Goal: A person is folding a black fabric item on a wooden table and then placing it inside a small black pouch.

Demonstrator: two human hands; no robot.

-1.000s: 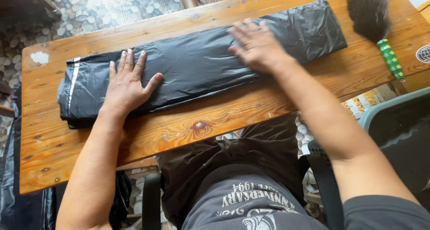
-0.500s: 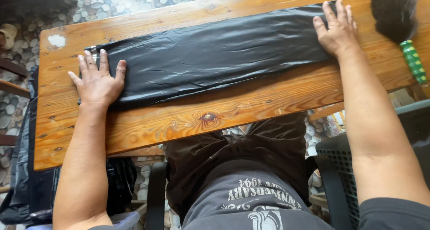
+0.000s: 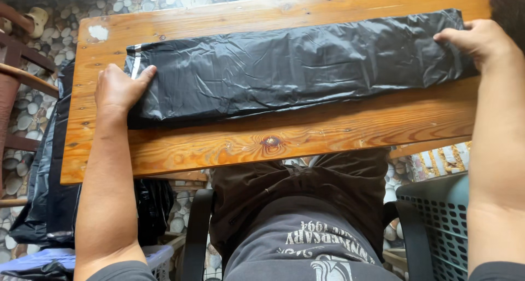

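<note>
We grip the folded black plastic bag at both ends: our left hand pinches its left end, thumb lying on top, and our right hand is curled closed over its right end at the table's right edge. The bag lies flat on the wooden table, its long axis running left to right, parallel to the near edge, spanning the whole stretch between the two hands. Neither hand is nearer; each holds its own end. A grey plastic basket stands below the table's near right corner.
</note>
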